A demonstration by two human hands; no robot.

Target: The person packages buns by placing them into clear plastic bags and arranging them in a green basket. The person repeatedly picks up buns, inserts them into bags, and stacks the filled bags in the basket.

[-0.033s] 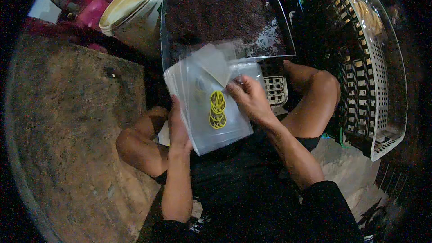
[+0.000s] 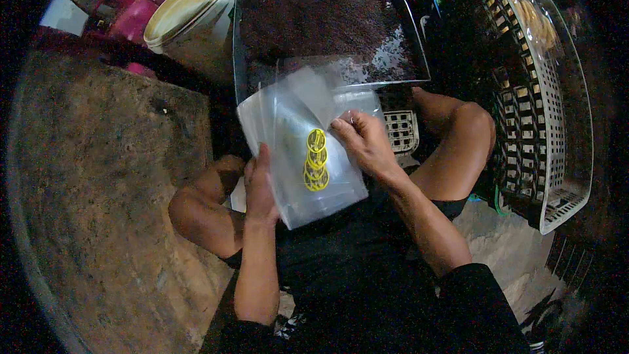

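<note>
Bags [image 2: 293, 151] held at the tray's [image 2: 406, 82] near side, left hand's [image 2: 260, 187] fingers gripping their left edge, far as I can see from here, probably steadying them so the right hand's [image 2: 368, 145] fingers can pinch one on the right.

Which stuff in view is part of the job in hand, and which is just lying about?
In the job:
- clear plastic bags with yellow rings, held by the left hand, pinched by the right fingers
- perhaps the tray of dark granules, just beyond

Probably lying about:
- lidded bucket
- pink containers
- large pale crate
</note>
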